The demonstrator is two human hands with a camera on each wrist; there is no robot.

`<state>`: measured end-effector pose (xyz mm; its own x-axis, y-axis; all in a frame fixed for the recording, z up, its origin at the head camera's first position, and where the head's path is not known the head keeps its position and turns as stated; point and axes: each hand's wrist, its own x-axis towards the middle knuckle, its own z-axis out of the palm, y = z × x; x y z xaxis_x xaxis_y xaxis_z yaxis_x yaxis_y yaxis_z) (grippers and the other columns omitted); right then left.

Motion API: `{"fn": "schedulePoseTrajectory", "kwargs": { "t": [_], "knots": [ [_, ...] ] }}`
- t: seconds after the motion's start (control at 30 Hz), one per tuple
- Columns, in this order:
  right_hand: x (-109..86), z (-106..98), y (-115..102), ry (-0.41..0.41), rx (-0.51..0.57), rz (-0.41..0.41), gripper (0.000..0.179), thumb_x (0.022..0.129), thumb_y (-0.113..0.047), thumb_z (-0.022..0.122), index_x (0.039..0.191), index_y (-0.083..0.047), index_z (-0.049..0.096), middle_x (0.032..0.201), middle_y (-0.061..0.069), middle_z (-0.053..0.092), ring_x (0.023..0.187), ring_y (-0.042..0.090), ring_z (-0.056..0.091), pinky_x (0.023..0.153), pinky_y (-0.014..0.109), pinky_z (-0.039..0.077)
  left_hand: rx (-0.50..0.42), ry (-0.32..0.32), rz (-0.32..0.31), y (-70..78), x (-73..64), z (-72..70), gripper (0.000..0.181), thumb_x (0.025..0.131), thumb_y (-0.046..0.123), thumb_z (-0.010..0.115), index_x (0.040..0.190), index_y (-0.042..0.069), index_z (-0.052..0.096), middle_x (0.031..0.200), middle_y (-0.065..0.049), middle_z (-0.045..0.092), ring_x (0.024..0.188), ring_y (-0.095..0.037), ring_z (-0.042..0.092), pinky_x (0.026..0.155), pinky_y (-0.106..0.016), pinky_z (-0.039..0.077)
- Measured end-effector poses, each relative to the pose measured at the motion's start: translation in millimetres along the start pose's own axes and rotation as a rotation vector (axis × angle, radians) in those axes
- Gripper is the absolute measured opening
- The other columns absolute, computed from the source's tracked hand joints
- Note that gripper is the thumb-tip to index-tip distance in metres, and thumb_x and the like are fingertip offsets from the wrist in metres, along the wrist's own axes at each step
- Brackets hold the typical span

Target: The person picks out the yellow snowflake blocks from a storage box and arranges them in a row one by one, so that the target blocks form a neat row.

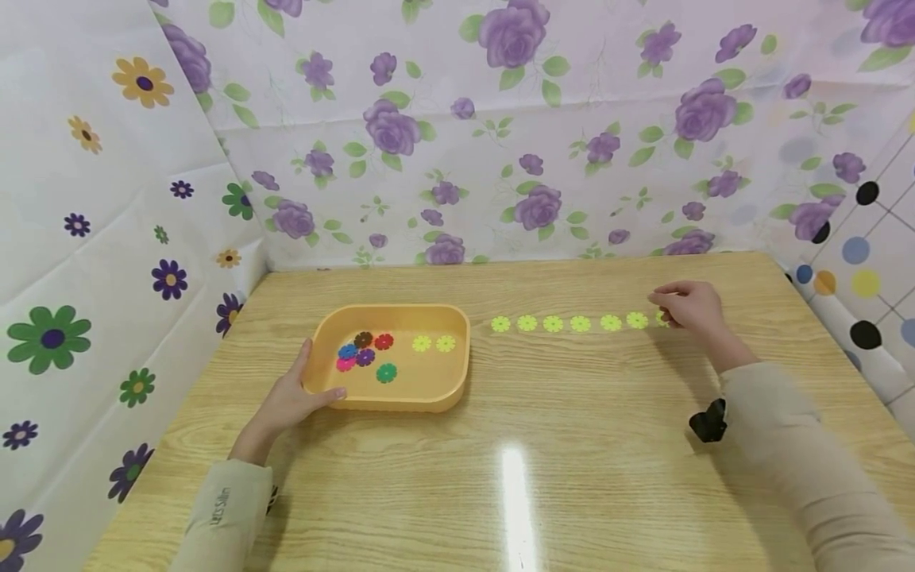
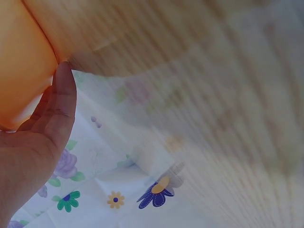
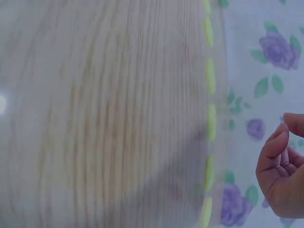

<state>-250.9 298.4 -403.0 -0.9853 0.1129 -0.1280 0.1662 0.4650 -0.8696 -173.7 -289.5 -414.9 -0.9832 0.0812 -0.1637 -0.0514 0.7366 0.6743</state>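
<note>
A yellow-orange plastic tray (image 1: 400, 403) sits on the left part of the table. My left hand (image 1: 291, 395) grips its left end, thumb over the front rim and fingers along the outer wall. In the left wrist view, the fingers (image 2: 64, 102) lie against the tray wall (image 2: 28, 61). A row of yellow notched plastic discs (image 1: 553, 324) runs rightward from the tray. Over the row's right end is my right hand (image 1: 692, 308), partly covering the last disc (image 1: 662, 318). Its fingers are curled, the thumb close to the index fingertip, with nothing visible between them.
Inside the tray lie two yellow discs (image 1: 433, 343), a green disc (image 1: 387, 372), a red disc (image 1: 384, 342) and several others in a cluster. Flowered cloth (image 1: 457, 159) stands along the table's back edge, with more at both sides. A black object (image 1: 708, 422) shows by the right sleeve.
</note>
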Motion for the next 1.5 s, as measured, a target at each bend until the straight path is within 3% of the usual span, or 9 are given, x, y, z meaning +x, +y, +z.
{"fn": "schedulePoseTrajectory", "kwargs": {
  "t": [0.47, 0.9, 1.27, 1.5],
  "knots": [
    [-7.0, 53, -32, -0.053, 0.079, -0.064, 0.040, 0.088, -0.026, 0.059, 0.116, 0.003, 0.057, 0.074, 0.001, 0.057, 0.065, 0.019, 0.058, 0.062, 0.032, 0.052, -0.006, -0.006, -0.010, 1.1, -0.4, -0.1, 0.110, 0.078, 0.039, 0.070, 0.145, 0.010, -0.012, 0.147, -0.029, 0.005, 0.130, -0.047, 0.017, 0.103, -0.060, 0.017],
    [-11.4, 106, -59, -0.089, 0.108, -0.122, 0.038, 0.085, -0.023, 0.065, 0.112, 0.003, 0.060, 0.067, 0.000, 0.057, 0.059, 0.020, 0.055, 0.059, 0.036, 0.052, 0.015, 0.002, -0.004, -1.3, 0.8, -0.2, 0.110, 0.077, 0.042, 0.070, 0.145, 0.010, -0.011, 0.146, -0.030, 0.007, 0.130, -0.048, 0.018, 0.102, -0.060, 0.019],
    [-23.9, 159, -90, -0.140, 0.247, -0.204, 0.035, 0.081, -0.012, 0.069, 0.112, 0.003, 0.062, 0.087, 0.014, 0.064, 0.069, 0.022, 0.064, 0.062, 0.034, 0.055, 0.016, -0.001, -0.018, 0.0, 0.2, -0.4, 0.110, 0.077, 0.041, 0.069, 0.145, 0.009, -0.011, 0.146, -0.029, 0.007, 0.130, -0.048, 0.018, 0.102, -0.060, 0.018],
    [-34.2, 191, -111, -0.171, 0.312, -0.217, 0.035, 0.081, -0.009, 0.069, 0.111, 0.004, 0.061, 0.092, 0.018, 0.063, 0.079, 0.033, 0.064, 0.065, 0.032, 0.055, 0.009, -0.001, -0.007, 0.9, -0.5, -0.3, 0.109, 0.078, 0.039, 0.069, 0.145, 0.009, -0.011, 0.147, -0.029, 0.006, 0.130, -0.048, 0.017, 0.103, -0.060, 0.017]
  ]
}}
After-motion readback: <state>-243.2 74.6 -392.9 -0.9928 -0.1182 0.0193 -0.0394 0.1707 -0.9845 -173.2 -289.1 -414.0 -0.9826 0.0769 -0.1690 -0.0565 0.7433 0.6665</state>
